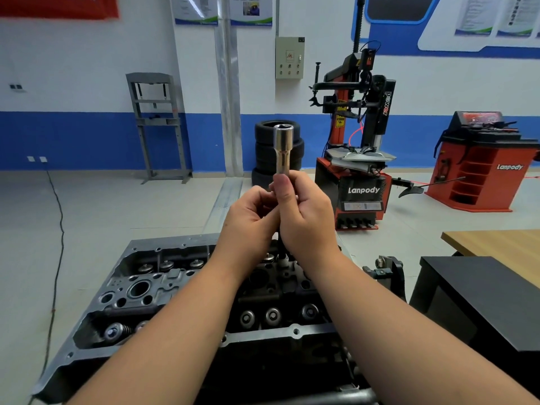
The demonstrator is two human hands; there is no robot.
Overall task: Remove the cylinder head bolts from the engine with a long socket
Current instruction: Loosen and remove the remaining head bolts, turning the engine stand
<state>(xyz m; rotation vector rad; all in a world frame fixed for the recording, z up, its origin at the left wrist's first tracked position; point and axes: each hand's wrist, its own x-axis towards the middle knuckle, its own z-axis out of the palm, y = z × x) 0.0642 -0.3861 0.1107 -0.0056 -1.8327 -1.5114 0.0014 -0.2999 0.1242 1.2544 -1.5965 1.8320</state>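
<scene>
Both hands gripping socket (283, 147) upright, open end at 12 o'clock: right hand (306, 217) fingers wrapping shank, left hand (251, 220) pinching base, probably fitting driver; engine (163, 287) below.

grey floor (102, 206), stacked tyres (279, 153), tyre changer (358, 159)

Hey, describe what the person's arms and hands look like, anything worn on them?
Both forearms are bare up to the picture's edge: no sleeves show. The left hand and right hand wear no gloves, and no rings, watch or wristbands are visible. Nails look short and unpainted.
</scene>
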